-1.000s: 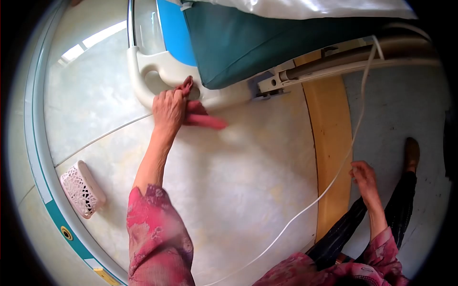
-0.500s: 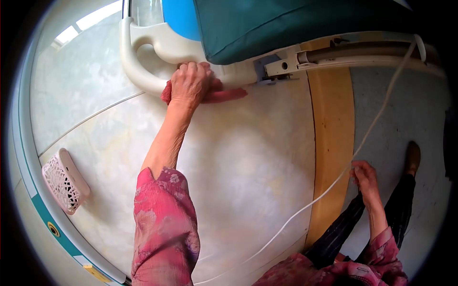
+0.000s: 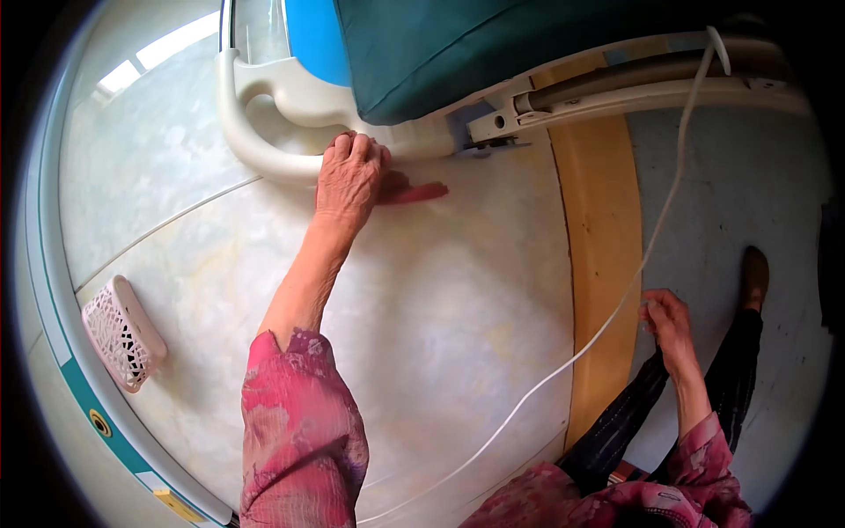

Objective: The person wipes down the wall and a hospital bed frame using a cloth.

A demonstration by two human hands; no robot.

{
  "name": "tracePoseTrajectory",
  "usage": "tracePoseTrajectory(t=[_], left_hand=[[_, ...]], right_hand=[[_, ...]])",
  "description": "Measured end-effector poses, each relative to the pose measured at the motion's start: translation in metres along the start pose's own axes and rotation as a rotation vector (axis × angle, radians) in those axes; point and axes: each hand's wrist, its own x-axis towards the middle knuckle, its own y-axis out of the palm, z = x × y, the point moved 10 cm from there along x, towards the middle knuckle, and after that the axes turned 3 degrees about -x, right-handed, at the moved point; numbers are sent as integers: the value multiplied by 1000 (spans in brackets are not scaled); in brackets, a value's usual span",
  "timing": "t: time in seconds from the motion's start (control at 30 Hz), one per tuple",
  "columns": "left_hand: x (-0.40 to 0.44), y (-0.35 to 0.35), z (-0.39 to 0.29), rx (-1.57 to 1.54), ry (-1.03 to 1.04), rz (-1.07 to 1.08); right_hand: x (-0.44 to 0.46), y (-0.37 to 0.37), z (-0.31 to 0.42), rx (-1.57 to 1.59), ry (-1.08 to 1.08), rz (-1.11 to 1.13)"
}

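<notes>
My left hand [image 3: 349, 180] is gripping a bunched red cloth [image 3: 414, 193] against the lower rim of the cream bed panel [image 3: 264, 157], near the green mattress [image 3: 458, 62]. The cloth's loose end is pointing right in my view, its long axis lying almost level and rising slightly. My right hand [image 3: 671, 324] is hanging half-curled near the white cord [image 3: 679, 158]; I cannot tell whether it's holding anything.

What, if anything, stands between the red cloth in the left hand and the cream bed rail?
Nothing visible does. The left hand holds the red cloth right at the rail, though the hand hides any contact beneath it. The white cord runs well to the right in view, clear of both.
</notes>
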Motion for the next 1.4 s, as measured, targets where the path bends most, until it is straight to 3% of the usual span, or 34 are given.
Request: tracePoseTrajectory(t=[0.1, 0.3, 0.43, 0.57, 0.63, 0.67, 0.8, 0.97, 1.1, 1.17, 1.4], left_hand=[[9, 15, 3, -87, -40, 80], [6, 11, 11, -155, 55, 14], [13, 16, 13, -179, -47, 34], [25, 19, -8, -259, -1, 44], [29, 47, -19, -252, 5, 129], [27, 67, -24, -182, 61, 57], [35, 26, -40, -158, 73, 108], [32, 16, -22, -316, -54, 113], [29, 34, -26, -235, -35, 95], [36, 44, -37, -117, 106, 77], [35, 34, -42, -151, 125, 90]], right_hand=[[-1, 0, 3, 17, 11, -11], [1, -2, 3, 61, 3, 26], [-2, -12, 5, 71, 14, -22], [1, -8, 10, 95, -8, -35], [5, -7, 9, 84, -28, -28], [4, -8, 9, 75, -41, -23], [3, -12, 10, 87, -24, -15], [3, -15, 9, 87, -5, -34], [3, -17, 3, 112, -2, -44], [3, -16, 9, 117, 0, -50], [7, -15, 13, 88, -4, -36]])
